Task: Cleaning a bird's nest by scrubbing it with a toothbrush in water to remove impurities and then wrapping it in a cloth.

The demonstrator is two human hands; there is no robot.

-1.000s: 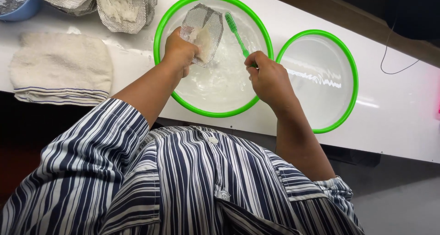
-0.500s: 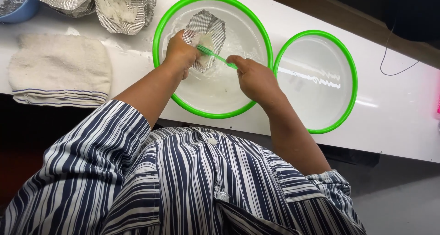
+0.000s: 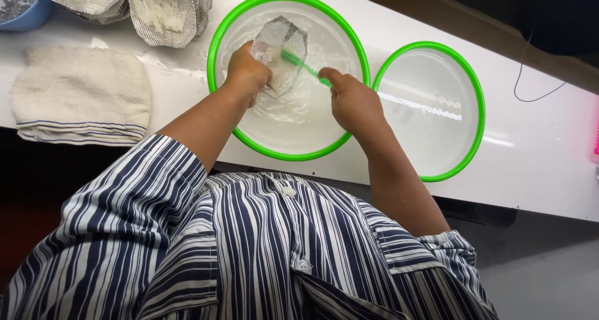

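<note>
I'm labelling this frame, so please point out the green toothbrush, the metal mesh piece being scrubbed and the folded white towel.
green toothbrush (image 3: 304,65), head view, on its handle.
metal mesh piece (image 3: 285,36), head view, upper mesh.
folded white towel (image 3: 78,92), head view, top face.

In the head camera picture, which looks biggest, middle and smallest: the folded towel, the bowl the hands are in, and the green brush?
1. Bowl, biggest.
2. Folded towel, middle.
3. Green brush, smallest; right hand hides part of it.

Basin rims (image 3: 219,30) bright green; brush (image 3: 304,65) green; mesh piece (image 3: 282,39) silvery grey; towel (image 3: 81,95) at the bench's left edge cream, dark-striped hem; shirt (image 3: 249,257) navy-and-white striped.
</note>
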